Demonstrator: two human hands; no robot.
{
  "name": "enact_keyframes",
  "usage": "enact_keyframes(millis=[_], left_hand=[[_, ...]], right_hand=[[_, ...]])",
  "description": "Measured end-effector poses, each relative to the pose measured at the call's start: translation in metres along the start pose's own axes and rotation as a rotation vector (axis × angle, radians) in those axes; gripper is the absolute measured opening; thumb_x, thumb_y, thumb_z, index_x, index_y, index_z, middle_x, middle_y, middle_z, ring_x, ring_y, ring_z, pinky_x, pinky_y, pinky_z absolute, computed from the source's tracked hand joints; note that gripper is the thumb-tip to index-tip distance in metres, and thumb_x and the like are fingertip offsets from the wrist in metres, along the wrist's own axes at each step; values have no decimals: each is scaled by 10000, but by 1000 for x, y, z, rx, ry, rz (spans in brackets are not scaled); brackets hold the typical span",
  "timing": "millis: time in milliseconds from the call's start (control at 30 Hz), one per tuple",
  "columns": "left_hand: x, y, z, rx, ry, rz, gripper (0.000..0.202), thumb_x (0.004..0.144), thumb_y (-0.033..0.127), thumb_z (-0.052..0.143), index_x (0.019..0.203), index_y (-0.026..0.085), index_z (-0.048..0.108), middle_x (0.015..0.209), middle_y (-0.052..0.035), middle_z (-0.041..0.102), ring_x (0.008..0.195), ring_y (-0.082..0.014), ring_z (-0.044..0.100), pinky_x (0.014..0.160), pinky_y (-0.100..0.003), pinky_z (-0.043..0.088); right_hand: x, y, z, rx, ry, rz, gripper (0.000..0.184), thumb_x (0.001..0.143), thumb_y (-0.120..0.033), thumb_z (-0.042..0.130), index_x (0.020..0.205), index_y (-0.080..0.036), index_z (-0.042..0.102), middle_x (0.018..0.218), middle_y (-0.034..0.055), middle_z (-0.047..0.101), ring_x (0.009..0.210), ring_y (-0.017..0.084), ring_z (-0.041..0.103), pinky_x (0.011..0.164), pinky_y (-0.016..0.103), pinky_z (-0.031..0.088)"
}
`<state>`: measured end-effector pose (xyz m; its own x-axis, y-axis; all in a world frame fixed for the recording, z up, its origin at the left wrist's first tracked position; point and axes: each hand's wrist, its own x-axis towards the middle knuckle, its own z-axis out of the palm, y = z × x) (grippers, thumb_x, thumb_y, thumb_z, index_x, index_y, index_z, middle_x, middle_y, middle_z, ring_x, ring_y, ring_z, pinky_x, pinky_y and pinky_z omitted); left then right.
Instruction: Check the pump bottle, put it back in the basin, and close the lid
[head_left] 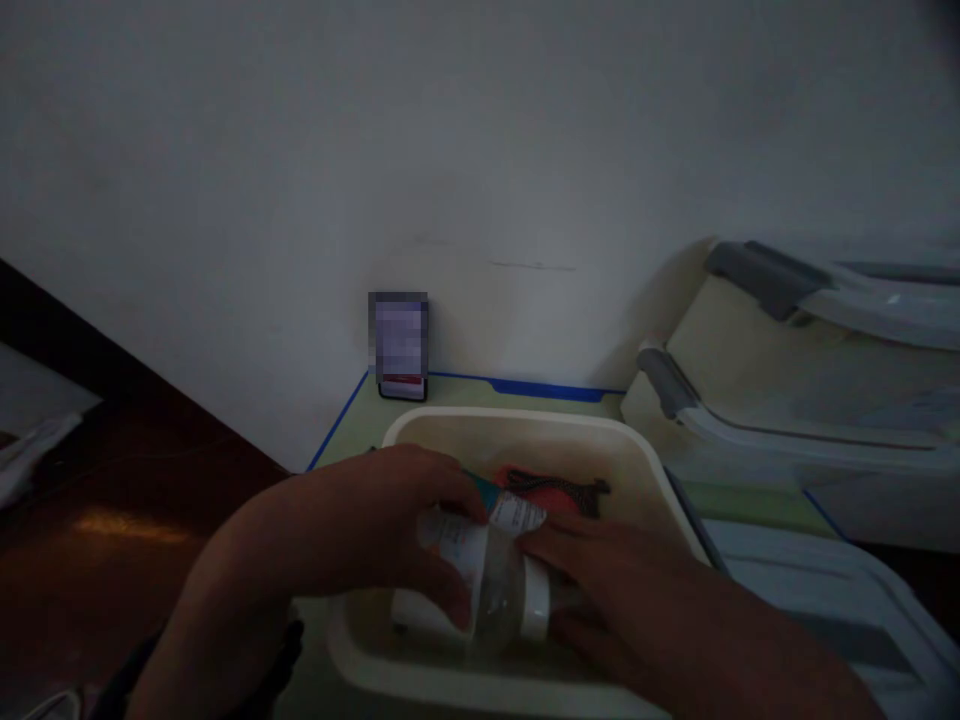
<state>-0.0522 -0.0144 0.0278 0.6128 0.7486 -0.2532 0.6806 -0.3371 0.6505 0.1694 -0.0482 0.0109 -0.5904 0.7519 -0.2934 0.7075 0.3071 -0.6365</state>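
Note:
A clear plastic bottle with a white label and white cap lies sideways over a cream plastic tub. My left hand is closed round the bottle's labelled end. My right hand grips the capped end from the right. Inside the tub, behind the bottle, lies a red item with a dark cord and something teal. The scene is dim.
A small card leans on the white wall behind the tub. Stacked pale containers with grey handles stand at the right, and a white lid lies beside the tub. Blue tape edges the green tabletop. Dark wooden floor lies to the left.

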Motion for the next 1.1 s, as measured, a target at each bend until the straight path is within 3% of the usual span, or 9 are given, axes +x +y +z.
enact_keyframes(millis=[167, 300, 400, 500, 600, 767, 867, 1000, 1100], left_hand=[[1, 9, 3, 19, -17, 63, 466, 592, 388, 770, 1030, 293, 640, 987, 27, 697, 887, -209, 631, 761, -277, 441], [0, 18, 7, 68, -10, 155, 662, 580, 362, 776, 1189, 273, 532, 1126, -16, 646, 982, -247, 598, 848, -338, 433], [-1, 21, 7, 118, 69, 168, 574, 577, 354, 756, 1107, 241, 568, 1051, -28, 655, 915, -243, 609, 795, -334, 458], [-1, 20, 1, 68, 208, 222, 529, 620, 384, 727, 1095, 231, 551, 1060, -31, 643, 927, -228, 601, 809, -329, 453], [4, 17, -4, -10, 330, 206, 516, 674, 469, 685, 1091, 209, 529, 1022, -40, 654, 885, -216, 617, 767, -320, 466], [12, 16, -3, -56, 503, 119, 570, 643, 571, 672, 1038, 185, 534, 960, -48, 662, 819, -217, 631, 703, -330, 495], [15, 20, 2, -100, 518, 113, 558, 645, 563, 677, 1036, 190, 535, 955, -43, 660, 806, -212, 633, 705, -337, 508], [17, 20, 5, -240, 444, 150, 478, 693, 495, 674, 1036, 197, 525, 971, -33, 649, 833, -197, 633, 721, -321, 525], [14, 14, -1, -427, 522, 182, 410, 789, 448, 588, 1085, 193, 464, 949, -38, 635, 787, -177, 640, 609, -274, 543]], right_hand=[[-2, 3, -13, -74, 53, -97, 410, 732, -145, 547, 1109, -298, 602, 1114, 21, 641, 1030, 227, 584, 877, 354, 446], [-3, -1, -28, -7, 254, -156, 306, 737, -192, 606, 1022, -305, 602, 999, -18, 665, 901, 183, 617, 814, 312, 471], [1, -5, -26, 209, 430, -162, 256, 739, -256, 651, 981, -291, 578, 910, -18, 648, 796, 161, 620, 706, 281, 504], [6, -2, -20, 497, 508, -231, 451, 742, -295, 669, 1147, -309, 471, 1036, 5, 610, 866, 159, 612, 721, 282, 525], [8, 2, -18, 518, 448, -224, 601, 706, -310, 707, 1230, -293, 413, 1164, 43, 549, 1010, 188, 570, 837, 334, 510], [10, 1, -16, 485, 291, -126, 678, 717, -338, 697, 1291, -292, 341, 1261, 71, 504, 1032, 201, 582, 852, 377, 513], [13, -2, -12, 444, 306, -131, 761, 704, -355, 705, 1329, -305, 273, 1303, 72, 492, 1076, 218, 565, 856, 388, 506], [12, -5, -11, 337, 359, -103, 819, 642, -382, 747, 1311, -311, 280, 1221, 61, 562, 996, 227, 601, 778, 376, 528], [6, -3, -19, 287, 341, -79, 767, 648, -373, 736, 1282, -289, 314, 1182, 59, 580, 946, 205, 619, 770, 344, 527]])
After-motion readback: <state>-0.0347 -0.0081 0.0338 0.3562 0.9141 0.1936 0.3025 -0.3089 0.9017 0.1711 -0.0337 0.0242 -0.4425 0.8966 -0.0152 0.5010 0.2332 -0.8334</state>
